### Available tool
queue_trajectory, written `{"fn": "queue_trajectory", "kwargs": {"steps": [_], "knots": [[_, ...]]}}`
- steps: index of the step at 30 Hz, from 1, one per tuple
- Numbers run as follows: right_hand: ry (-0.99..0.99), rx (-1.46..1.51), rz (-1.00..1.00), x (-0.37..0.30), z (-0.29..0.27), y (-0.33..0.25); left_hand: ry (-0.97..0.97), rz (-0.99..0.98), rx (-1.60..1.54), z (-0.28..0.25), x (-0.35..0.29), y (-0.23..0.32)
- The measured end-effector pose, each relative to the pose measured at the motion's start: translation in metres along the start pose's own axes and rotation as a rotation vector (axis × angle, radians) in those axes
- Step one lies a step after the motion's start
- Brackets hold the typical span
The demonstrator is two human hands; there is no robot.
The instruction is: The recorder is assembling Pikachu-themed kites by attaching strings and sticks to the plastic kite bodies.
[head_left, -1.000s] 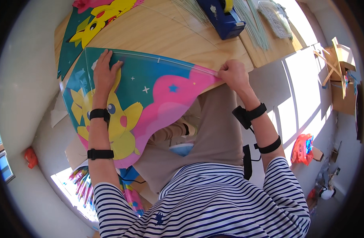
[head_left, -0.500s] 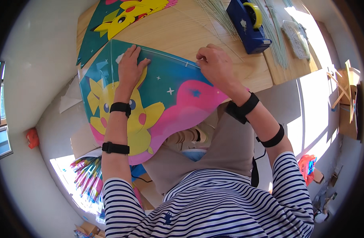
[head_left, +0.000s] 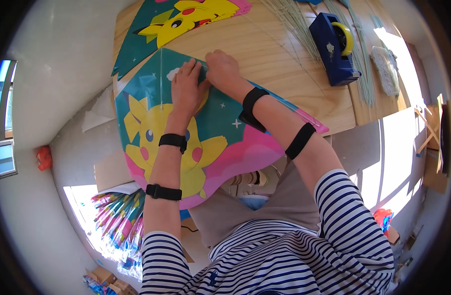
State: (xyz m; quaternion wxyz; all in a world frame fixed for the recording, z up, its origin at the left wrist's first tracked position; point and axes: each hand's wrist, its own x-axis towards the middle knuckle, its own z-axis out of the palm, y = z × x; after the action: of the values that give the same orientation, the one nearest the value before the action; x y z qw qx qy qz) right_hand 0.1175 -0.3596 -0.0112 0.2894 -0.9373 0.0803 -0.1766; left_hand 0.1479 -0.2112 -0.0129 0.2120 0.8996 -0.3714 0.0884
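A kite (head_left: pixel 220 147) printed with a yellow cartoon figure on teal and pink lies partly on the wooden table, its lower part hanging over the front edge towards my lap. My left hand (head_left: pixel 187 91) rests on its upper part, fingers stretched out near the top edge. Right beside it, my right hand (head_left: pixel 223 71) is closed at that same edge, fingers curled; what exactly sits between the fingertips is hidden. A thin pale line (head_left: pixel 161 73) runs down the kite's upper left. Past my right wrist, the kite's edge ends in a pink tip (head_left: pixel 322 129).
Another such kite (head_left: pixel 171 34) lies at the table's far left. A blue tape dispenser (head_left: pixel 331 56) with yellow tape stands at the right, among bundled thin rods (head_left: pixel 292 27) and a clear plastic box (head_left: pixel 386 73). Colourful wrapped bundles (head_left: pixel 119 219) sit below left.
My right hand has moved left along the kite's top edge, up to my left hand. The left hand still lies on the kite. The whole view has shifted a little.
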Motion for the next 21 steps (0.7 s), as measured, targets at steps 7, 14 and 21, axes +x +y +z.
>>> {"fn": "queue_trajectory", "kwargs": {"steps": [7,14,21], "knots": [[-0.103,-0.072,0.015,-0.023,-0.034,0.017,0.013,0.008,0.004,0.000,-0.001,-0.001],[-0.234,-0.143,0.128,-0.058,-0.078,0.039,0.006,-0.006,-0.006,-0.001,-0.002,-0.001],[0.007,0.058,0.238,-0.087,-0.119,0.074,-0.046,-0.061,-0.049,-0.005,0.002,0.000]]}}
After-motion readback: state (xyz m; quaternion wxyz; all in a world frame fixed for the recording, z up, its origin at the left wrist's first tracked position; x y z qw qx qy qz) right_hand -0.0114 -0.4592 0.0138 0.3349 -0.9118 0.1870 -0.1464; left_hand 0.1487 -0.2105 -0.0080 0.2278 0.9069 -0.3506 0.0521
